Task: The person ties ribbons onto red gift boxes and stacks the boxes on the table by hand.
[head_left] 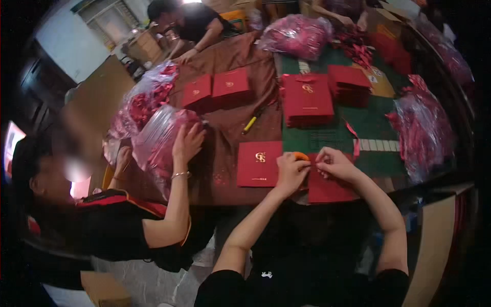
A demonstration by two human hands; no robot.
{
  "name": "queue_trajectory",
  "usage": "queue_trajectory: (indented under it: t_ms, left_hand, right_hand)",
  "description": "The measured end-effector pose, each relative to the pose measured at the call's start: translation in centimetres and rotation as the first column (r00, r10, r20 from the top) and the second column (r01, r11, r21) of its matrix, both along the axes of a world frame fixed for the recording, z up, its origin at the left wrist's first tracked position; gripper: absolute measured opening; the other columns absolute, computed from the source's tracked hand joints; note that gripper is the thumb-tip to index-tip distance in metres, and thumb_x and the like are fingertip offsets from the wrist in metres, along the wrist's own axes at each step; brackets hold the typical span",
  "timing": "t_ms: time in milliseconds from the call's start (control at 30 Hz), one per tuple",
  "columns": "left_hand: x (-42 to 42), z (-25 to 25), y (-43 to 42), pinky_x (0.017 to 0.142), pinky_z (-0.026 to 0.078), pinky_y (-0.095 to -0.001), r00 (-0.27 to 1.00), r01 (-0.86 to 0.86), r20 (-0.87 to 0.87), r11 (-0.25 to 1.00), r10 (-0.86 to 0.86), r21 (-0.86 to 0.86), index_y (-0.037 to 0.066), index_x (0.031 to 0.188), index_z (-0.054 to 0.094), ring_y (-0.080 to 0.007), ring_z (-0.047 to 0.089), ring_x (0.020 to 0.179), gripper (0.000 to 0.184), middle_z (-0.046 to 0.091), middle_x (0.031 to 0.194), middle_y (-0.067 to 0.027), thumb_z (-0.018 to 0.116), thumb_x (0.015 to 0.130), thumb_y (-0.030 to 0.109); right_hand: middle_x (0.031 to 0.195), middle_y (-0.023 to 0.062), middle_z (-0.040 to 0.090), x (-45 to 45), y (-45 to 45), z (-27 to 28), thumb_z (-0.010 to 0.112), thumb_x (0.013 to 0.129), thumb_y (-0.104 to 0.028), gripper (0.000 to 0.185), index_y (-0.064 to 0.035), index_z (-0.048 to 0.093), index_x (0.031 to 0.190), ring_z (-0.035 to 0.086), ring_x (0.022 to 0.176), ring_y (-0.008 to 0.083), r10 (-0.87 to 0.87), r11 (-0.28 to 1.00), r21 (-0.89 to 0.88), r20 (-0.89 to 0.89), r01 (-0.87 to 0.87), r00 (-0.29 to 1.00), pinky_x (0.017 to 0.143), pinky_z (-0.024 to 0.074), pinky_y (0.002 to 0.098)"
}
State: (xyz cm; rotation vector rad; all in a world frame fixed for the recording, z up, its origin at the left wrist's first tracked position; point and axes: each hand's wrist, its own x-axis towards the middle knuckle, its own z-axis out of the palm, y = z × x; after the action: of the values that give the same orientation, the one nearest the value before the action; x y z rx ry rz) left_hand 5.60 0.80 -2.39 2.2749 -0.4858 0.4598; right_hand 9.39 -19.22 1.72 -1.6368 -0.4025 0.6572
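Note:
Both my hands are close together above a red bag lying at the table's front edge. The fingers of my left hand are closed, with an orange ring-shaped thing beside them. My right hand pinches at the bag's top edge, fingertips nearly touching those of my left hand. What is between the fingertips is too small to make out. Left of my left hand lies a flat red bag with gold print. A red ribbon lies just beyond my right hand.
Stacks of red bags stand behind my hands. Plastic bags of red ribbons lie at right and back. At left a co-worker's hand rests on another plastic bag. A yellow marker lies mid-table. Other people sit across.

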Motion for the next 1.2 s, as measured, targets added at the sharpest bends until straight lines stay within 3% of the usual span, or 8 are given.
queue_trajectory:
  t_ms: [533,733,833,900,967,1000,1167,1200]
  left_hand:
    - [-0.1,-0.8,-0.1,0.089,0.033,-0.04,0.997,-0.051,0.061,0.999,0.05,0.001,0.014,0.084,0.07,-0.0236,0.05,0.102,0.014,0.062,0.098,0.0015,0.074,0.071,0.011]
    - [-0.1,-0.4,-0.2,0.086,0.034,-0.0413,0.99,-0.011,0.141,0.998,0.002,0.066,0.014,0.085,0.07,-0.0242,0.05,0.101,0.017,0.062,0.097,0.0001,0.074,0.068,0.01]
    - [-0.4,0.5,-0.5,0.085,0.033,-0.0411,0.995,0.0,0.104,0.998,-0.006,0.058,0.009,0.085,0.071,-0.0268,0.05,0.099,0.018,0.061,0.096,-0.0054,0.069,0.069,0.003]
    - [-0.2,0.3,-0.3,0.085,0.033,-0.0432,0.982,0.04,0.177,0.994,-0.059,0.106,0.011,0.084,0.068,-0.0282,0.05,0.098,0.019,0.058,0.097,-0.0059,0.066,0.067,0.002]
    - [0.1,-0.1,0.1,0.086,0.032,-0.0433,0.977,0.028,0.201,0.983,-0.065,0.18,0.012,0.085,0.069,-0.0269,0.05,0.101,0.02,0.059,0.099,-0.0033,0.067,0.067,0.003]
    - [0.2,0.8,0.0,0.087,0.032,-0.044,0.981,0.068,0.167,0.982,-0.097,0.174,0.012,0.085,0.069,-0.026,0.049,0.102,0.019,0.06,0.1,-0.0023,0.069,0.068,0.005]
    - [0.6,0.8,-0.2,0.087,0.033,-0.0434,0.973,0.05,0.207,0.965,-0.106,0.256,0.009,0.091,0.066,-0.0264,0.05,0.101,0.023,0.058,0.098,-0.0053,0.071,0.069,0.009]
    - [0.6,0.8,-0.3,0.087,0.034,-0.0435,0.975,0.039,0.201,0.965,-0.094,0.26,0.008,0.092,0.065,-0.0267,0.05,0.1,0.024,0.058,0.098,-0.0063,0.071,0.069,0.009]
  right_hand:
    - [0.072,0.0069,0.059,-0.5,-0.2,-2.0,0.056,0.09,-0.005,0.007,-0.0012,0.05,0.09,0.059,0.058,0.0116,-0.035,0.992,0.126,0.06,0.027,0.998,0.051,0.049,0.0255]
    - [0.069,0.0085,0.058,-0.6,0.5,-1.5,0.054,0.089,-0.002,0.005,0.0011,0.05,0.087,0.058,0.057,0.0134,0.046,0.985,-0.17,0.356,0.016,0.933,0.049,0.0476,0.0287]
    - [0.065,0.0122,0.06,-0.3,0.8,-1.6,0.054,0.086,-0.003,0.005,0.001,0.051,0.084,0.063,0.054,0.022,0.013,0.989,-0.144,0.23,0.021,0.973,0.046,0.0482,0.0355]
    - [0.065,0.0111,0.058,0.1,1.0,-1.4,0.051,0.086,-0.002,0.006,0.0014,0.05,0.081,0.06,0.052,0.0174,0.037,0.989,-0.145,0.113,-0.02,0.993,0.045,0.0487,0.0349]
    - [0.068,0.0087,0.059,1.0,0.5,-1.7,0.052,0.087,-0.001,0.003,-0.0005,0.051,0.084,0.06,0.055,0.0148,0.13,0.984,-0.154,0.237,-0.095,0.963,0.047,0.0497,0.0304]
    - [0.07,0.0094,0.06,0.7,0.5,-0.9,0.053,0.089,-0.004,0.005,-0.001,0.052,0.086,0.06,0.057,0.0144,0.088,0.99,-0.112,0.032,-0.084,0.996,0.05,0.05,0.0306]
    - [0.076,0.0098,0.062,0.9,0.4,-0.3,0.054,0.093,-0.008,0.009,0.0005,0.051,0.092,0.062,0.064,0.0154,0.126,0.968,-0.227,0.049,-0.111,0.991,0.054,0.0504,0.0324]
    - [0.077,0.0126,0.063,1.1,0.4,-1.4,0.054,0.093,-0.011,0.012,0.0001,0.051,0.095,0.064,0.066,0.023,0.14,0.96,-0.258,0.1,-0.111,0.985,0.057,0.0511,0.0377]
